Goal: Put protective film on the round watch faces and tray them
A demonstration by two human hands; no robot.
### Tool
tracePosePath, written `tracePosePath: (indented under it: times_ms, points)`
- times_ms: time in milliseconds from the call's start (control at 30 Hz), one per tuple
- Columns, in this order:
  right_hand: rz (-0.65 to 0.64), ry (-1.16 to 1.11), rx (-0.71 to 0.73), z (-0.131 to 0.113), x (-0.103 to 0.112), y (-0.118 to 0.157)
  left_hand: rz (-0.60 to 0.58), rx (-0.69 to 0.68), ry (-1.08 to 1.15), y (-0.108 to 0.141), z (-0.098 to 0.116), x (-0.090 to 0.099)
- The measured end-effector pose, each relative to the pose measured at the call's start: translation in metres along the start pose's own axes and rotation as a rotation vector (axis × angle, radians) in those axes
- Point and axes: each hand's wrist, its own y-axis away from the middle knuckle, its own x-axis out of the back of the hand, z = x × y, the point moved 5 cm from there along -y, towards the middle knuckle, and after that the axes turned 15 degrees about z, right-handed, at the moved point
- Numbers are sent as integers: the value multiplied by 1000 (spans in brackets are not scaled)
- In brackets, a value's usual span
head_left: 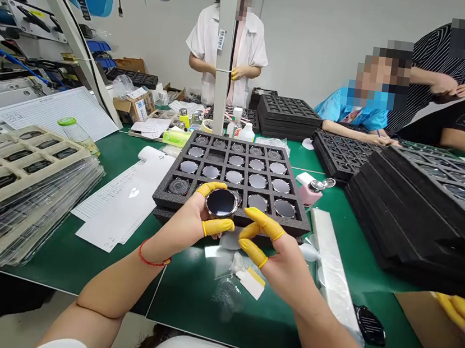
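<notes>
My left hand, with yellow finger cots on thumb and forefinger, grips a round watch case by its edges. Its dark glossy face is turned up toward me. To the right, my right hand hovers with its cotted fingers curved and apart, holding nothing. Just behind both hands lies a black foam tray with rows of square pockets. Most pockets hold round watch cases, some face up and some showing their backs; one pocket in the second row has no watch in it. My left hand covers part of the front row.
Stacked clear trays stand at left beside paper sheets. At right are a pink pump bottle, a long white strip and tall black foam stacks. Another person's cotted hand enters at right. A white post rises behind the tray.
</notes>
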Motion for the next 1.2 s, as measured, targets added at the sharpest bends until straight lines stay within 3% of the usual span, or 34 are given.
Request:
tracePosePath:
  times_ms: [167,300,500,867,1200]
  points:
    - [81,175,300,-13,8,-2,-226,141,-13,0,-7,-12]
    - [141,226,402,-18,13,-2,-267,178,-26,0,-11,-16]
    - [120,216,379,-16,13,-3,-263,153,-79,-4,-13,-16]
    - [98,214,265,-6,9,-5,-108,33,-83,-12,-11,-1]
    - [127,254,317,-8,10,-5,-185,79,-99,-8,-15,-7]
